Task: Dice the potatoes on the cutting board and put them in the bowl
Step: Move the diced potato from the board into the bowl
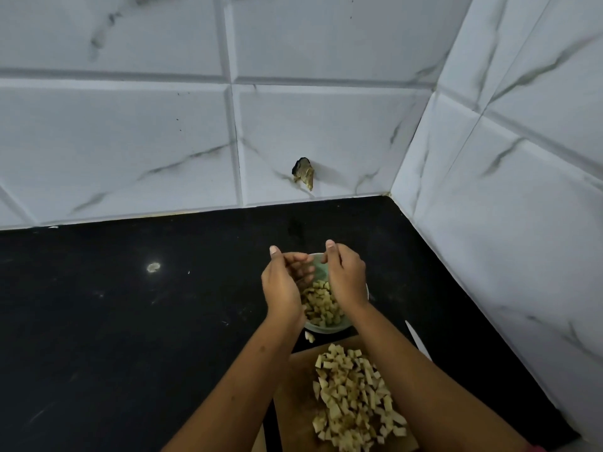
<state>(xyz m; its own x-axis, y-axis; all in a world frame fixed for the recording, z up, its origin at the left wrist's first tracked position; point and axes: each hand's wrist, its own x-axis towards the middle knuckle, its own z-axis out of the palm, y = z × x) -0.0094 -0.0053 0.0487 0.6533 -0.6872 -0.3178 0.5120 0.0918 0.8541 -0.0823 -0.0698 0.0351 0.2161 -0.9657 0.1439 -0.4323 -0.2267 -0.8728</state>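
Observation:
A pale green bowl (321, 328) stands on the black counter just beyond the wooden cutting board (293, 399). Diced potato (321, 305) fills part of the bowl. A larger heap of potato dice (354, 399) lies on the board. My left hand (282, 285) and my right hand (347, 277) hover side by side over the bowl, palms facing each other, fingers loosely curved and thumbs up. I see nothing held in either hand. One stray potato piece (309, 337) lies on the counter by the bowl's near edge.
A white knife (417, 340) lies on the black counter (130, 321) right of the board, partly behind my right forearm. Tiled walls meet in a corner at the back right. A dark chipped hole (303, 172) marks the back wall.

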